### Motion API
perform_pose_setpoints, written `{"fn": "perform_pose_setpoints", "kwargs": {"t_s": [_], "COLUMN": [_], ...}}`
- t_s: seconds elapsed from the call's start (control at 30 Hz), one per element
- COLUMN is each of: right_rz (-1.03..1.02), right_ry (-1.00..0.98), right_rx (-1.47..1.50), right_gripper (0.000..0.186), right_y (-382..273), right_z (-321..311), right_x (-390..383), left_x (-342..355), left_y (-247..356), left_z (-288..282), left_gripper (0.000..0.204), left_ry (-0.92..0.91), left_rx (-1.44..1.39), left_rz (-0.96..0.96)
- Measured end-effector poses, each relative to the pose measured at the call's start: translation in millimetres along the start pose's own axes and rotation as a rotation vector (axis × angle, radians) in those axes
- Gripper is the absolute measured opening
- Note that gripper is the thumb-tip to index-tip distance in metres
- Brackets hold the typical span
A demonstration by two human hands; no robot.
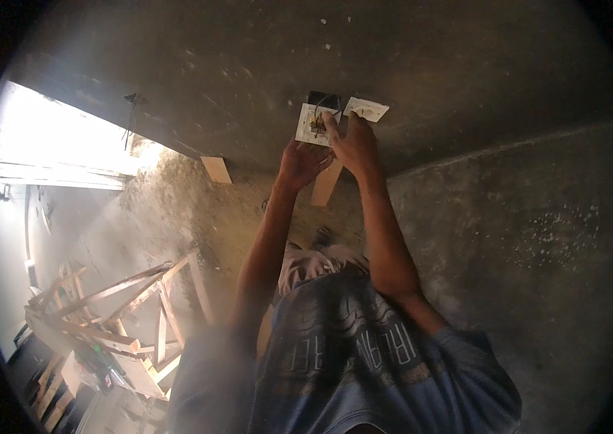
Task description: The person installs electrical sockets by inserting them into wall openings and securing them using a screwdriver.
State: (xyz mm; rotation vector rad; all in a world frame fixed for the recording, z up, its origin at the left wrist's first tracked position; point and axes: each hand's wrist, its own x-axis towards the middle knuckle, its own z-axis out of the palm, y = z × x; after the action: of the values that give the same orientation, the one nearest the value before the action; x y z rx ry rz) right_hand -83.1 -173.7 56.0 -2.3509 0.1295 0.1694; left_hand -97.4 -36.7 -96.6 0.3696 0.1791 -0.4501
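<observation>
A white socket plate (306,134) is in front of the wall, its back with the metal and wire parts turned toward me. My left hand (302,166) holds it from below, fingers closed at its lower edge. Dark wires run from it up to a dark box opening (324,99) in the wall. My right hand (354,147) has its fingers closed at the plate's right side, by the wires; whether they pinch a wire or a small tool is too small to make out. Just right of the opening, a second white socket (368,109) is set on the wall.
The wall (241,87) is bare grey plaster. Below it lie wooden boards (216,170). A heap of timber frames (162,289) stands at the lower left, near a bright opening (53,137). Loose wires (131,119) hang from the wall at the left.
</observation>
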Motion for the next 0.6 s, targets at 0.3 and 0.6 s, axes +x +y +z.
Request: {"fn": "perform_pose_setpoints", "kwargs": {"t_s": [0.3,0.6], "right_rz": [-0.133,-0.159], "right_ry": [0.062,-0.313], "right_rx": [-0.146,0.804], "right_gripper": [0.065,0.052], "right_y": [-14.9,43.2], "right_z": [53.2,43.3], "right_x": [21.9,43.4], "left_x": [-2.4,-21.9], "left_y": [3.4,11.6], "left_z": [27.3,42.4], "left_gripper": [0.067,0.051], "left_ry": [-0.038,0.207], "left_rx": [0.168,0.811], "left_rz": [0.120,0.524]}}
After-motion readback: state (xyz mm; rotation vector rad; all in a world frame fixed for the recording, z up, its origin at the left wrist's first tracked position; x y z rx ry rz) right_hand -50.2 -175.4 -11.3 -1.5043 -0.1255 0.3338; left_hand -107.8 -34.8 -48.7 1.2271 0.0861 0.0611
